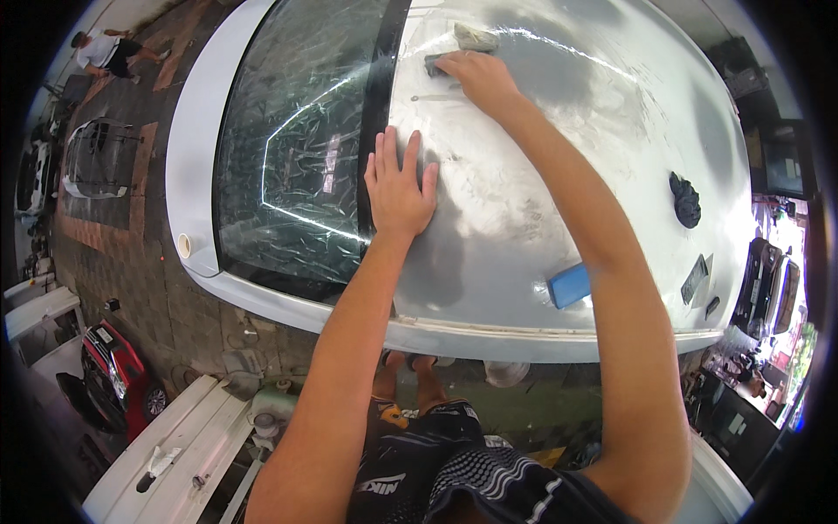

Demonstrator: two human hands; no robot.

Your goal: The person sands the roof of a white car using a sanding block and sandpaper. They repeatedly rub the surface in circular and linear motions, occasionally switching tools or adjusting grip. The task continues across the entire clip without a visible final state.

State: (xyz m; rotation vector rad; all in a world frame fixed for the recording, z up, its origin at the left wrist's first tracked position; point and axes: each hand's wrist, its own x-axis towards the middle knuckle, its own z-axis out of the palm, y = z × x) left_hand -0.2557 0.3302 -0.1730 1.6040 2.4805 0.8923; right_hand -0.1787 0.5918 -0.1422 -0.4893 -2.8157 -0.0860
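A silvery car roof (524,175), patchy with grey and whitish areas, spreads out in front of me. My left hand (401,188) lies flat with fingers spread, across the roof's edge and the black border of the car window (288,166). Farther off, my right hand (478,77) presses a dark grey pad (436,65) onto the roof, fingers curled over it. Just beyond that hand lies a crumpled beige-grey piece (476,37), cloth or paper. A blue block (569,286) rests near the roof's close edge, partly behind my right forearm.
On the roof's right sit a crumpled black bundle (685,201), a dark flat sheet (695,279) and a small black piece (712,306). White panels (166,445) and a red car (118,375) stand lower left. A person (109,52) is at far left.
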